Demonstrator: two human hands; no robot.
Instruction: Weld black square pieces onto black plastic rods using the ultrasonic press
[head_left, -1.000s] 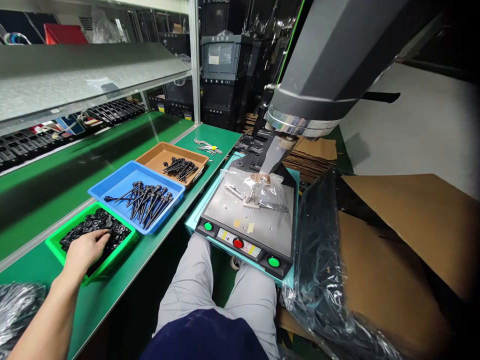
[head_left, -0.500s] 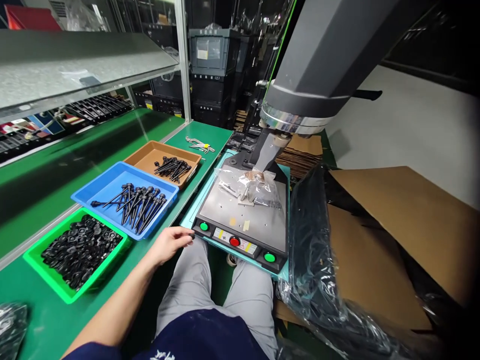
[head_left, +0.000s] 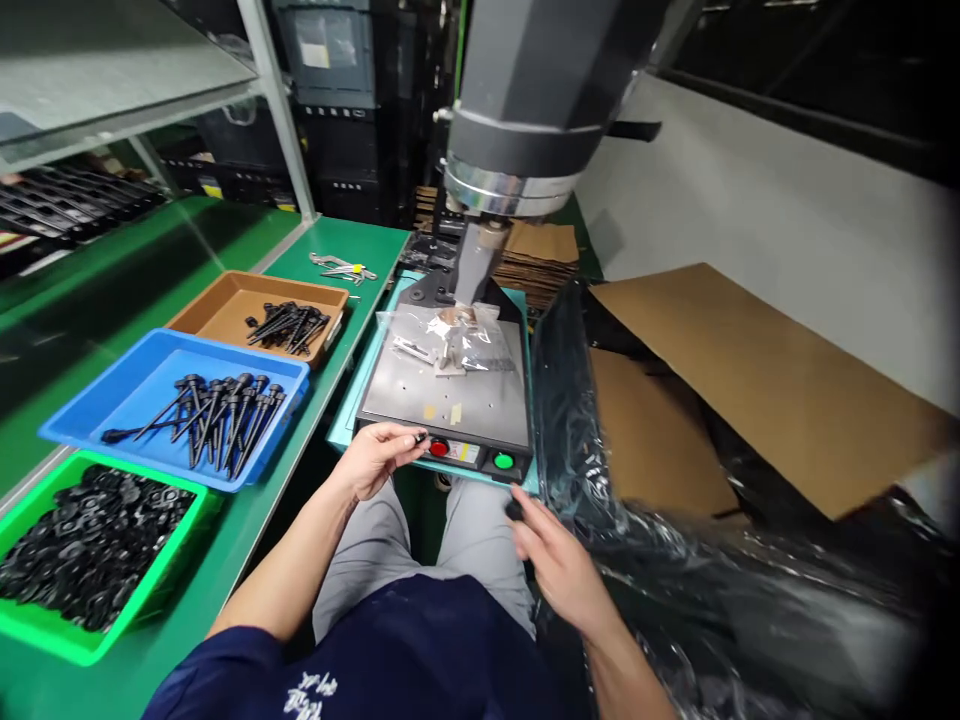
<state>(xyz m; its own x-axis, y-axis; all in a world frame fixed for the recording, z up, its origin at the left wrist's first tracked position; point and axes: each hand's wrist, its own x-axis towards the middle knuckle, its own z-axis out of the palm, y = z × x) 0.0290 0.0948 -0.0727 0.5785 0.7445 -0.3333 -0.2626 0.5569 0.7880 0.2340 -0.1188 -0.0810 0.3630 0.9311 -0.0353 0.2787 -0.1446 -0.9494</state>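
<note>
My left hand (head_left: 375, 460) is at the front edge of the press machine, its thumb and fingers pinching a small black part (head_left: 421, 437) close to the red button (head_left: 439, 448). Lower on the right, my right hand (head_left: 559, 565) has its fingers closed on a small dark round piece (head_left: 514, 509), just below the green button (head_left: 503, 461). The exact kind of either piece is too small to make out. Between the hands and the machine head (head_left: 517, 150) lies the grey metal plate (head_left: 390, 395), with a clear plastic bag (head_left: 487, 345) around its fixture.
On the green bench to the left stand a green bin (head_left: 90, 655) of small black parts, a blue tray (head_left: 112, 390) of long black stems and a brown tray (head_left: 202, 300) of shorter black pieces. Pliers (head_left: 341, 267) lie behind. Cardboard (head_left: 765, 370) and black plastic (head_left: 570, 400) fill the right side.
My left hand has moved right, from the machine's front left corner to beside the red button. My right hand has come into view with a dark piece. The view has swung right.
</note>
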